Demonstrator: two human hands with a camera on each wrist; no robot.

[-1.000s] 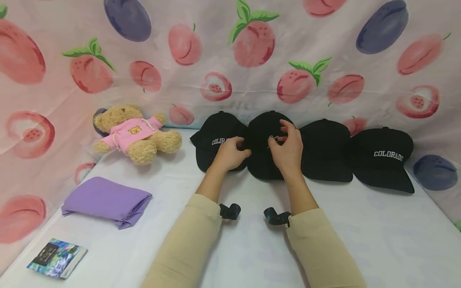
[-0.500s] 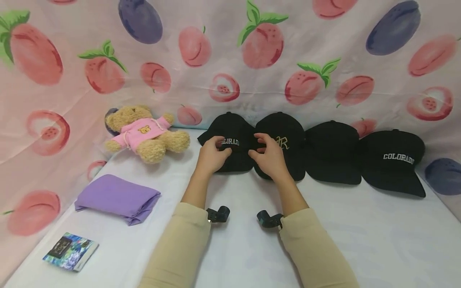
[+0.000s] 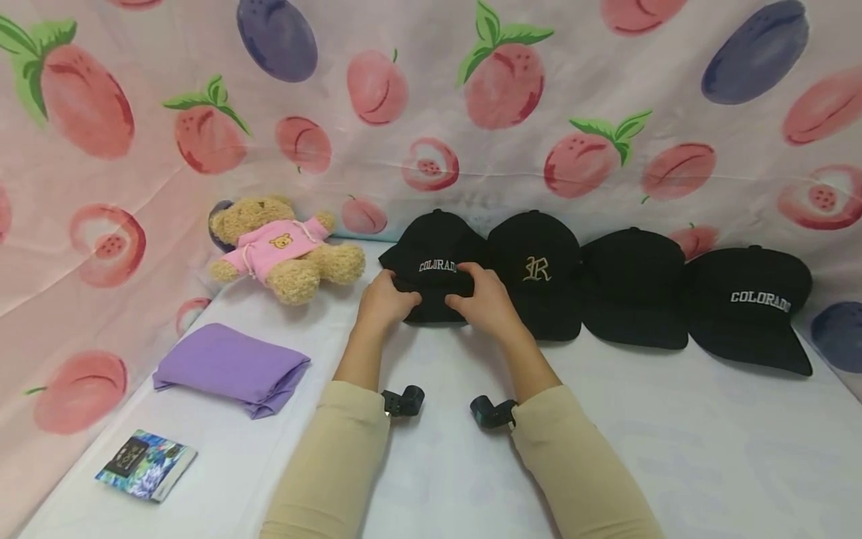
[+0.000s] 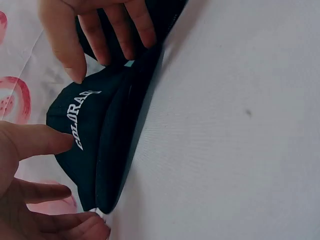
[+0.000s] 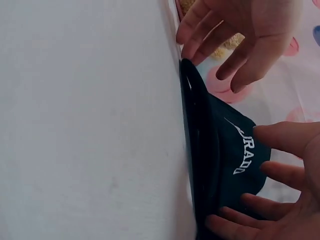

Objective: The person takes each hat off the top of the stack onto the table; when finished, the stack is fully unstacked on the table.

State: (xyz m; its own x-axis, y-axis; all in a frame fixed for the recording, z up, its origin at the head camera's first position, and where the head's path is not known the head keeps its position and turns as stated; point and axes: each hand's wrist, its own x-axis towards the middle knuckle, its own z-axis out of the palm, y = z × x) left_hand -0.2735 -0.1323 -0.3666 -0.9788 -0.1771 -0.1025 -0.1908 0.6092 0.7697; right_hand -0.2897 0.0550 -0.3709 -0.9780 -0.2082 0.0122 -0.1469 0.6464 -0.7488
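Observation:
A black cap with white COLORADO lettering stands at the left end of a row of caps against the back cloth. My left hand is at its left edge, fingers loosely spread. On the other side, my right hand reaches in front of the cap's right part, thumb and fingers apart. In the left wrist view the left fingers lie by the brim's end; contact is hard to tell. The right wrist view shows the right fingers extended along the cap's right side.
To the right stand a black cap with a gold letter, a plain black cap and another COLORADO cap. On the left are a teddy bear, folded purple cloth and a small colourful booklet.
Both hands have moved left; the right hand left the gold-letter cap and came to the leftmost COLORADO cap. The head view has shifted, so everything appears farther right.

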